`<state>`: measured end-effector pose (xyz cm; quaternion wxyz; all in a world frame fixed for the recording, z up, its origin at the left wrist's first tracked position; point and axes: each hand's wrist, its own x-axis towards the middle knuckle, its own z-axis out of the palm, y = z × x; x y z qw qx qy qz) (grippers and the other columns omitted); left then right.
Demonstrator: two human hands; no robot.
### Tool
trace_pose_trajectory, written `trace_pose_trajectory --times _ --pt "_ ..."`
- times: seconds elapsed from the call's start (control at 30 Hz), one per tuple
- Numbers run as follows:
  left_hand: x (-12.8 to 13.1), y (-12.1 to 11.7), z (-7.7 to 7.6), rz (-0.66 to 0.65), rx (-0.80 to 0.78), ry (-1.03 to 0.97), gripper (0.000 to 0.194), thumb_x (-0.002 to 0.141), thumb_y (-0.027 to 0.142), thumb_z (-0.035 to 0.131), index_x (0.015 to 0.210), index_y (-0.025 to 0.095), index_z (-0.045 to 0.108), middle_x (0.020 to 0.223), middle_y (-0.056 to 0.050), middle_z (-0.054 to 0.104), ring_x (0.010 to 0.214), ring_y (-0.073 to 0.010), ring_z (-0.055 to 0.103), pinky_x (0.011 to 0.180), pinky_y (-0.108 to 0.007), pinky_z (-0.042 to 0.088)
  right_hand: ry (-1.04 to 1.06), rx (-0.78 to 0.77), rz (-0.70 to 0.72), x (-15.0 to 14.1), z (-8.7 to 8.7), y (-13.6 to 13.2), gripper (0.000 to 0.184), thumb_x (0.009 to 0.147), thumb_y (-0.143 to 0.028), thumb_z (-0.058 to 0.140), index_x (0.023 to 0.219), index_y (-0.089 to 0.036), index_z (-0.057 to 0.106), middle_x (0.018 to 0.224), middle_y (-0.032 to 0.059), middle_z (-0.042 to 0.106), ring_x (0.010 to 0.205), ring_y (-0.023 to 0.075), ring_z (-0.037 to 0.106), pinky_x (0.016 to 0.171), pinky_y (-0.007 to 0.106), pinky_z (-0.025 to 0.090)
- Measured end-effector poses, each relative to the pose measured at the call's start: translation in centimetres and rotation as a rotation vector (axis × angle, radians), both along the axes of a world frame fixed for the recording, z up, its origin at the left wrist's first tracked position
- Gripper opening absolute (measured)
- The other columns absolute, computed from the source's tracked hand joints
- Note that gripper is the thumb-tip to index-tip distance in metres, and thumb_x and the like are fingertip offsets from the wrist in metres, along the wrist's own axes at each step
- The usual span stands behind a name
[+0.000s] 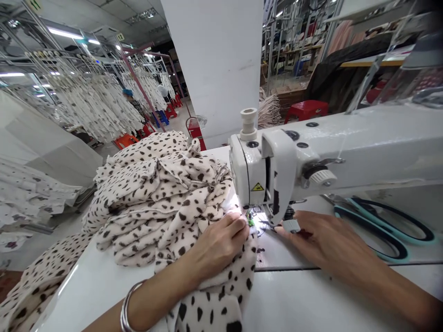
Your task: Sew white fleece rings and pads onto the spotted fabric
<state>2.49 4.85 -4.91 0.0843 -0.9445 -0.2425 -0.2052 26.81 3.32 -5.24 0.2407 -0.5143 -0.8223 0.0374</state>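
Your left hand (218,246) is closed, pinching the spotted fabric (162,198) right at the sewing machine (277,170). Your right hand (325,235) lies open on the counter (304,304), just beside the machine's needle area, near the scissors (377,226).

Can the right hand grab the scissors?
Probably yes. The right hand rests on the white sewing table, and the scissors lie close by on that table. Nothing seems to stand between them.
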Motion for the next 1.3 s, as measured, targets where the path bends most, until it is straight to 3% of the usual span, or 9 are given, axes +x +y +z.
trace_pose_trajectory --times 0.13,0.27,0.67,0.83,0.9,1.07,1.3 --pt "-0.1 -0.2 0.3 -0.031 -0.037 -0.046 0.022 0.095 0.003 0.038 0.106 0.009 0.057 0.098 -0.011 0.065 0.097 -0.0192 0.060 0.086 -0.033 0.057 0.033 -0.031 0.028 -0.3 -0.2 -0.5 0.039 0.094 -0.039 0.048 0.059 -0.023 0.039 0.049 -0.0043 0.042 0.039 0.0104 0.041 0.041 0.025 0.026" --pt "-0.1 -0.2 0.4 -0.035 -0.082 -0.037 0.024 0.093 0.002 0.039 0.106 0.010 0.058 0.101 -0.011 0.066 0.100 -0.0199 0.060 0.093 -0.037 0.054 0.027 0.043 0.032 -0.6 -0.8 -0.4 0.039 0.092 -0.038 0.051 0.059 -0.022 0.040 0.046 -0.0059 0.039 0.035 0.0085 0.036 0.040 0.023 0.024" --pt "-0.4 1.4 -0.6 -0.032 -0.100 -0.020 0.025 0.102 0.015 0.036 0.098 0.011 0.060 0.099 -0.009 0.065 0.095 -0.0170 0.058 0.084 -0.029 0.053 -0.126 0.279 0.004 -0.7 -1.0 0.8 0.039 0.094 -0.036 0.040 0.058 -0.022 0.043 0.045 -0.0046 0.033 0.032 0.0098 0.031 0.036 0.022 0.018" --pt "-0.7 2.1 -1.0 -0.005 -0.204 -0.042 0.024 0.101 0.014 0.037 0.096 0.014 0.060 0.098 -0.007 0.064 0.093 -0.0154 0.058 0.083 -0.026 0.051 -0.182 0.287 -0.084 0.8 -2.2 1.4 0.029 0.092 -0.030 0.035 0.074 -0.021 0.056 0.069 0.0034 0.059 0.048 0.0166 0.056 0.037 0.025 0.030" --pt "-0.8 2.2 -1.0 -0.007 -0.241 -0.063 0.025 0.101 0.013 0.038 0.091 0.014 0.060 0.096 -0.006 0.064 0.092 -0.0151 0.058 0.083 -0.025 0.051 -0.218 0.272 -0.133 1.2 -2.7 1.6 0.026 0.092 -0.027 0.036 0.085 -0.020 0.059 0.076 0.0055 0.059 0.060 0.0207 0.061 0.042 0.028 0.036" --pt "-0.7 2.1 -0.7 -0.002 -0.285 -0.081 0.026 0.099 0.010 0.039 0.085 0.014 0.059 0.089 -0.006 0.063 0.088 -0.0141 0.058 0.079 -0.023 0.050 -0.286 0.304 -0.135 1.2 -2.8 1.9 0.028 0.090 -0.021 0.037 0.098 -0.016 0.063 0.074 0.0072 0.052 0.068 0.0245 0.056 0.062 0.038 0.046" --pt "-0.7 1.8 -0.4 -0.017 -0.211 -0.054 0.027 0.094 0.000 0.037 0.095 0.013 0.060 0.092 -0.007 0.062 0.096 -0.0172 0.057 0.083 -0.027 0.051 -0.282 0.244 -0.207 1.1 -3.0 2.0 0.029 0.091 -0.016 0.035 0.094 -0.017 0.064 0.084 0.0109 0.055 0.078 0.0257 0.055 0.065 0.039 0.044"
